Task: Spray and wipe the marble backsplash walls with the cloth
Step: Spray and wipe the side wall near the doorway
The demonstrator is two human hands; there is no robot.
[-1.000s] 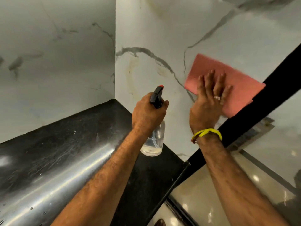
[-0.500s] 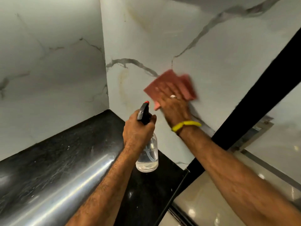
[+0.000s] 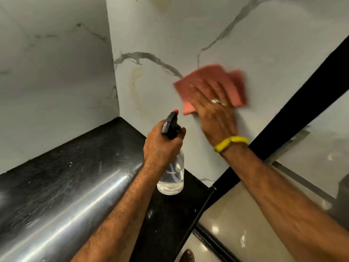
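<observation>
My right hand [image 3: 215,112] presses a pink cloth [image 3: 213,80] flat against the right marble backsplash wall [image 3: 170,31], fingers spread over it; the cloth is blurred with motion. A ring and a yellow wristband show on that hand. My left hand [image 3: 162,146] grips a clear spray bottle [image 3: 171,176] with a black trigger head and red nozzle, held upright above the black counter, pointing toward the wall. The left marble wall [image 3: 52,72] meets the right one at the corner. A faint yellowish stain [image 3: 135,86] marks the right wall near the corner.
A black stone counter [image 3: 75,167] with a shiny streak fills the lower left. A black bar [image 3: 294,110] runs diagonally along the wall's right edge. Glossy floor tiles [image 3: 236,214] lie below at the right, with a shoe tip [image 3: 187,256] at the bottom.
My right hand swept the cloth left from beside the black bar toward the corner, then back a little to the right. The spray bottle has stayed in much the same place.
</observation>
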